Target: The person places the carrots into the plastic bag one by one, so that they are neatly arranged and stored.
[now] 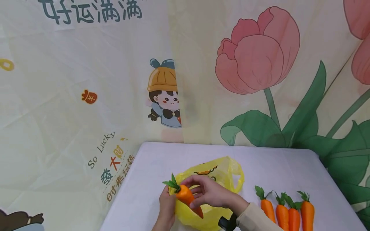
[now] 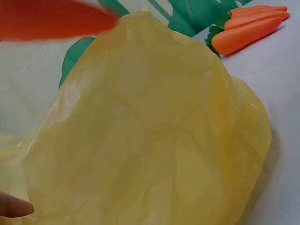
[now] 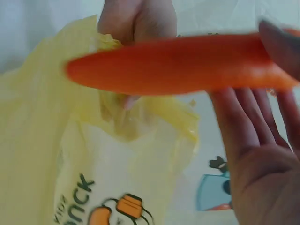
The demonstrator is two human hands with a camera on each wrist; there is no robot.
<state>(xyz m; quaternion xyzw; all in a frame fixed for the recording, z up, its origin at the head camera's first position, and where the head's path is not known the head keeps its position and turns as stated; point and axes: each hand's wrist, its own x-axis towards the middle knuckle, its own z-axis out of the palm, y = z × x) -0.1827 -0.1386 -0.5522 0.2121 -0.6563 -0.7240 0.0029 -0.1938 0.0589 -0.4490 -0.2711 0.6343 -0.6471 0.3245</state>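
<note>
An orange toy-like carrot [image 1: 185, 195] with green leaves is held in my right hand [image 1: 209, 192], over the bag's left side in the head view. In the right wrist view the carrot [image 3: 164, 65] lies sideways between thumb and fingers, its tip towards the left hand. My left hand [image 1: 167, 205] grips the gathered edge of a yellow plastic bag [image 1: 188, 221]. Most of that hand's fingers are hidden by bag and carrot. Yellow film of the bag [image 2: 140, 126] fills the left wrist view, with one fingertip at the lower left.
Several more carrots [image 1: 307, 215] lie in a row on the white tabletop [image 1: 162, 157], at the right. A bag handle loop [image 1: 240, 181] stands up behind the right forearm. Behind the table hangs a printed cloth [image 1: 199, 80] with tulips and cartoon figures.
</note>
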